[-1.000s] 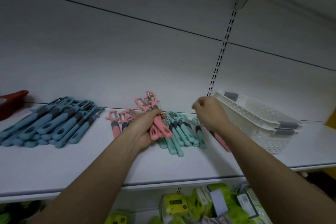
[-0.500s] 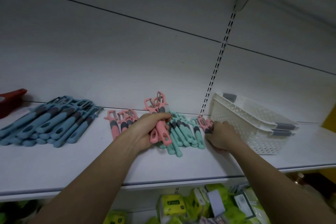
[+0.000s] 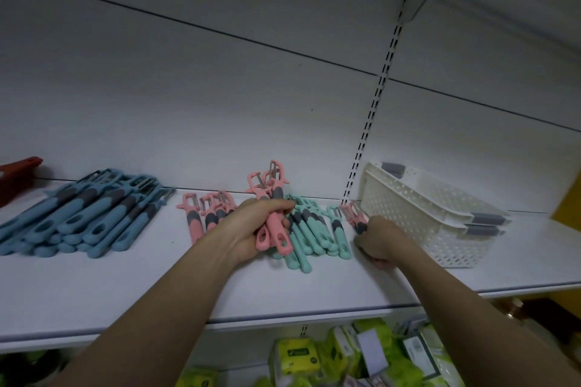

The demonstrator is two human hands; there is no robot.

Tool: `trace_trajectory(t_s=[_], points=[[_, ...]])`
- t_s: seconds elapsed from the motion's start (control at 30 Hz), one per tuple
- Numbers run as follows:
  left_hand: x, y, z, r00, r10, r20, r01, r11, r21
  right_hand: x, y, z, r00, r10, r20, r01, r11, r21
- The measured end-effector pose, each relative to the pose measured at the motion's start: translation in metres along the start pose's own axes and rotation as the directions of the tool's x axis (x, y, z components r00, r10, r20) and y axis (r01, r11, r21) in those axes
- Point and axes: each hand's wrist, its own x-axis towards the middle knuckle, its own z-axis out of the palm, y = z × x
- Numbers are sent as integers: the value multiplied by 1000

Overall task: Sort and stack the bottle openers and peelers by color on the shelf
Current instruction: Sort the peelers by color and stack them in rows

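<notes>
On the white shelf [image 3: 125, 286] a pile of blue peelers [image 3: 78, 217] lies at the left. A few pink peelers [image 3: 204, 214] lie in the middle, beside a pile of mint green peelers [image 3: 314, 232]. My left hand [image 3: 254, 229] grips a bunch of pink peelers [image 3: 270, 198], heads up, above the green pile's left side. My right hand [image 3: 380, 242] rests on the shelf right of the green pile, fingers curled round the handles of pink peelers [image 3: 353, 214] whose heads stick out behind it.
Two nested white perforated baskets [image 3: 424, 214] stand right of my right hand, close to it. A red object [image 3: 15, 176] sits at the far left edge. A slotted upright [image 3: 374, 116] runs up the back wall. Green and yellow packages [image 3: 314, 355] fill the shelf below.
My right hand came down from above the green pile to the shelf beside the baskets with its pink peelers. My left hand kept its pink bunch and shifted slightly right.
</notes>
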Motion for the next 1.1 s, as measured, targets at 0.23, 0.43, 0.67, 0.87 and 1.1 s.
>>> trace_trajectory(t_s=[0.23, 0.43, 0.67, 0.87, 1.1], points=[[-3, 1, 1, 1000, -22, 11, 22, 999, -44, -4, -2, -6, 999, 39, 22, -40, 997, 71], [-4, 3, 4, 999, -34, 11, 35, 992, -121, -1, -5, -16, 999, 21, -38, -14, 988, 155], [-3, 2, 3, 999, -4, 50, 17, 963, -270, -20, -58, -29, 979, -173, -105, 202, 798, 568], [2, 2, 8, 998, 49, 50, -29, 936, -350, -60, -123, -31, 854, -510, -105, 499, 742, 449], [1, 15, -8, 980, 187, -66, -190, 790, -583, -65, -136, -27, 674, -424, -605, 648, 732, 209]])
